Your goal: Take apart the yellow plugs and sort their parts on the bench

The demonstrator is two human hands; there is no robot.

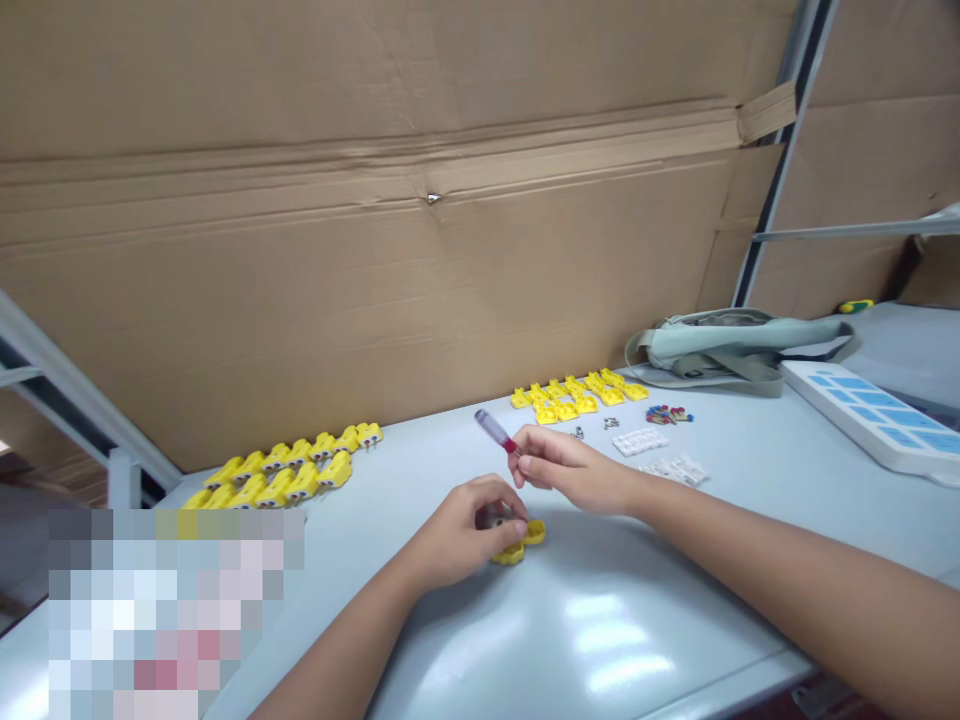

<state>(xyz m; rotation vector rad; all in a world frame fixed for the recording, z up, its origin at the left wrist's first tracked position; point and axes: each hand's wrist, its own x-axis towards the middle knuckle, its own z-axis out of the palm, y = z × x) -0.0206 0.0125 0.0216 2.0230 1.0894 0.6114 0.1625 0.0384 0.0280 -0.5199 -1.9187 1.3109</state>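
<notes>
My left hand (480, 525) is closed over a yellow plastic housing (534, 532) and keeps it low against the pale table. Part of the housing is covered by the fingers, and its inside faces up. In my right hand (559, 462) is a screwdriver (495, 430) with a clear and red handle, pinched between thumb and fingers. Its handle points up and to the left. The tip is near my left hand, too hidden to make out whether it touches the housing.
Rows of yellow assembled units (274, 485) stand at left. Behind my hands lie yellow housing shells (577, 393), metal bits (611, 423), red and blue parts (667, 414) and white pieces (640, 442). A bag (720, 345) and a white-and-blue panel (874, 415) are at right. Cardboard (375, 280) walls the back.
</notes>
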